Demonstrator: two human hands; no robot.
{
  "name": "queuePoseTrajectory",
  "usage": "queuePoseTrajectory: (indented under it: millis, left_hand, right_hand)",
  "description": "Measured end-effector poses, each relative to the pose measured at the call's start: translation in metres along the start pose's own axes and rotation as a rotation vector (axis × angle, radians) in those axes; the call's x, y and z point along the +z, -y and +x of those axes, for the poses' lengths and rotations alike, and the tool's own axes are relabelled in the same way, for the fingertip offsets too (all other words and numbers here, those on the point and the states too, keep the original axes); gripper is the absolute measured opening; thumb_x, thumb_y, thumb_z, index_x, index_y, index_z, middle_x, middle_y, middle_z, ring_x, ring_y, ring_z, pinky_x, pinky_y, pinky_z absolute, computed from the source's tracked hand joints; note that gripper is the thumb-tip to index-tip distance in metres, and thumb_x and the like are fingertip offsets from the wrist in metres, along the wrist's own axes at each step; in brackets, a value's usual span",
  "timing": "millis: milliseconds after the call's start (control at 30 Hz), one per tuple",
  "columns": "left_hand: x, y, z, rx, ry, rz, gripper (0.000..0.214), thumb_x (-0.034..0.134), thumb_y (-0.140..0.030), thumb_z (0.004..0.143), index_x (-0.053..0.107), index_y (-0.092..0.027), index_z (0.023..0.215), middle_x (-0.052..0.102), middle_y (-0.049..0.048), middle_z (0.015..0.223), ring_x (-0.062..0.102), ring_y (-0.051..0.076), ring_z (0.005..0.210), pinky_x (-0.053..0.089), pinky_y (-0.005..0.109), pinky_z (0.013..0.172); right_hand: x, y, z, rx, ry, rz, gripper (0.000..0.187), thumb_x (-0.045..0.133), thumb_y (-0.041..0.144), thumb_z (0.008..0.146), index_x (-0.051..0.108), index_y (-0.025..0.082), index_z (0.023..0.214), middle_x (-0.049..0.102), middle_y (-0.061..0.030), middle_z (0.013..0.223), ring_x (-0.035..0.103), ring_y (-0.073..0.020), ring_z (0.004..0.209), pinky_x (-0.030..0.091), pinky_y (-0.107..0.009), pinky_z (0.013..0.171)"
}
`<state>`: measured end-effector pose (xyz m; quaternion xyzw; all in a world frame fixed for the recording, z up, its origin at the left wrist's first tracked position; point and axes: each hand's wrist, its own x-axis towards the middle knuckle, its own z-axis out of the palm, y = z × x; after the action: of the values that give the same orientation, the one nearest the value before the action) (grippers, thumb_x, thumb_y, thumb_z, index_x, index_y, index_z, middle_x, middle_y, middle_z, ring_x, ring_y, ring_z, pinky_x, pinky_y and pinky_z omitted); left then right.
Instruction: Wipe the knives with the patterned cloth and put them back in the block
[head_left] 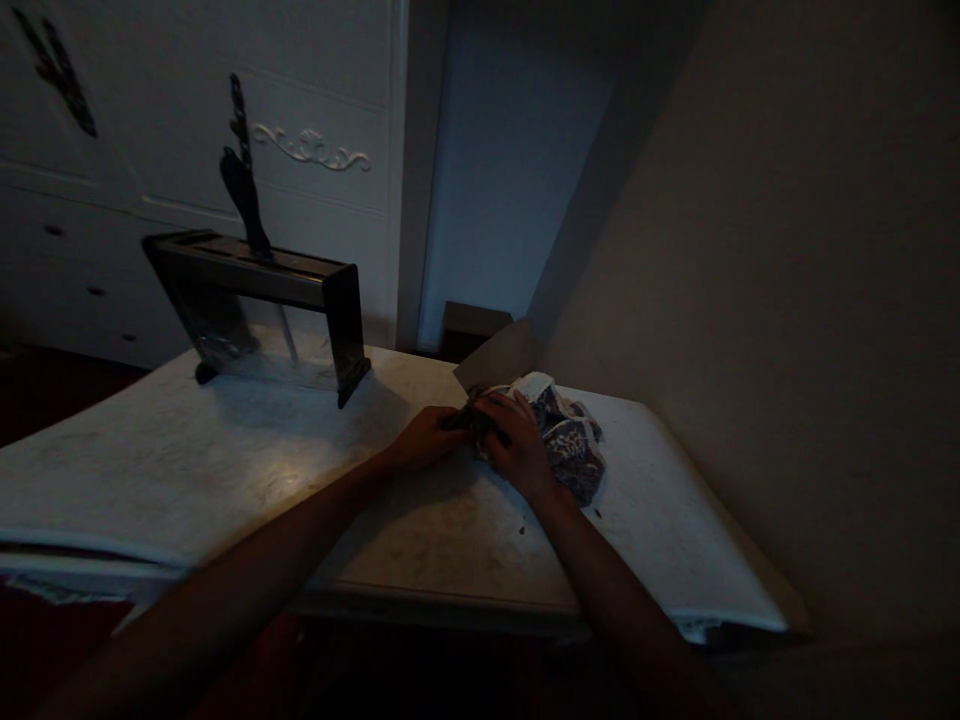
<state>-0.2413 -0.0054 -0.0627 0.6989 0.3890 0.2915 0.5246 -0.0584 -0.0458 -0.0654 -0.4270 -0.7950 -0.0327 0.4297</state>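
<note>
Near the far edge of the table, my two hands are close together. My left hand (pixel 427 437) is closed at the dark handle of what looks like a cleaver. The cleaver's broad, flat blade (pixel 495 355) tilts up beyond my fingers. My right hand (pixel 517 445) curls over the same dark handle from the right, palm down; its fingertips touch a crumpled dark-and-white patterned cloth (pixel 574 445). The cloth lies bunched on the table beside that hand. Dim light and my fingers hide part of the handle.
A black-framed knife stand (pixel 341 290) with clear panels stands on the left of the pale table (pixel 300 480), one dark-handled knife (pixel 246 200) upright in it. Small dark crumbs lie near my right wrist. A wall (pixel 787 300) borders the right; white cabinets (pixel 315 60) stand behind.
</note>
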Motion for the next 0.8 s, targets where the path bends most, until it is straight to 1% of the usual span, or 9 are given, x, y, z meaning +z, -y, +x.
queuePoseTrajectory:
  millis: [100,267,333,400,467,600,700,800]
  left_hand:
    - [0.0,0.001,0.0,0.001,-0.015,-0.041,0.033,0.062,-0.046,0.07,0.055,-0.014,0.076,0.045,-0.0063,0.045,0.039,0.008,0.034,0.028,0.02,0.034]
    - [-0.001,0.002,0.002,0.011,-0.016,-0.094,0.034,0.063,-0.046,0.07,0.054,-0.014,0.077,0.045,-0.0068,0.046,0.038,0.007,0.033,0.029,0.019,0.033]
    - [-0.001,0.002,0.002,0.022,-0.006,-0.113,0.034,0.064,-0.046,0.07,0.053,-0.015,0.076,0.045,-0.0068,0.046,0.039,0.007,0.033,0.029,0.018,0.033]
    - [-0.001,0.003,0.003,0.021,-0.01,-0.121,0.034,0.064,-0.046,0.07,0.054,-0.014,0.076,0.045,-0.0068,0.047,0.039,0.006,0.033,0.029,0.018,0.033]
    - [-0.001,0.003,0.003,0.009,-0.022,-0.133,0.033,0.065,-0.044,0.069,0.053,-0.014,0.075,0.045,-0.0067,0.048,0.039,0.006,0.033,0.029,0.018,0.033]
    - [-0.001,0.003,0.003,-0.026,-0.061,-0.151,0.03,0.063,-0.043,0.07,0.053,-0.015,0.077,0.046,-0.0066,0.048,0.039,0.007,0.033,0.029,0.018,0.033]
    - [-0.001,0.001,0.003,-0.054,-0.129,-0.035,0.024,0.059,-0.039,0.073,0.054,-0.016,0.075,0.046,-0.0054,0.047,0.041,0.009,0.034,0.029,0.02,0.035]
    - [-0.003,0.0,0.004,-0.072,-0.214,0.124,0.017,0.059,-0.031,0.073,0.055,-0.015,0.073,0.051,-0.0026,0.051,0.047,0.011,0.041,0.031,0.021,0.04]
  right_hand:
    - [0.0,-0.004,-0.002,0.041,-0.037,0.0,0.045,0.049,0.008,0.076,0.067,0.023,0.114,0.067,-0.0054,0.116,0.057,-0.0209,0.116,0.027,-0.047,0.115]
    - [0.001,-0.009,-0.004,0.101,0.052,0.043,0.038,0.049,0.007,0.071,0.072,0.023,0.097,0.071,-0.0051,0.097,0.063,-0.0209,0.097,0.032,-0.048,0.111]
    - [0.002,-0.01,-0.004,0.133,0.032,0.078,0.037,0.049,0.008,0.069,0.072,0.024,0.094,0.071,-0.004,0.093,0.063,-0.0207,0.093,0.032,-0.049,0.111]
    - [0.003,-0.009,-0.004,0.18,-0.032,0.117,0.035,0.049,0.009,0.07,0.072,0.025,0.091,0.072,-0.0026,0.091,0.064,-0.0205,0.091,0.033,-0.048,0.11]
    - [0.002,-0.007,-0.003,0.236,-0.113,0.161,0.033,0.05,0.012,0.07,0.073,0.025,0.089,0.072,-0.0023,0.091,0.064,-0.0208,0.093,0.037,-0.045,0.107]
    - [-0.005,-0.003,0.0,0.413,-0.287,0.269,0.032,0.049,0.015,0.072,0.073,0.023,0.091,0.072,-0.0023,0.098,0.063,-0.0204,0.097,0.046,-0.038,0.096]
    - [-0.012,-0.001,0.003,0.516,-0.424,0.303,0.032,0.05,0.017,0.075,0.072,0.021,0.098,0.071,-0.0024,0.101,0.063,-0.0197,0.099,0.045,-0.037,0.097]
    - [-0.018,-0.001,0.005,0.523,-0.582,0.298,0.029,0.053,0.02,0.077,0.071,0.02,0.1,0.07,-0.0038,0.105,0.062,-0.0196,0.102,0.043,-0.038,0.1]
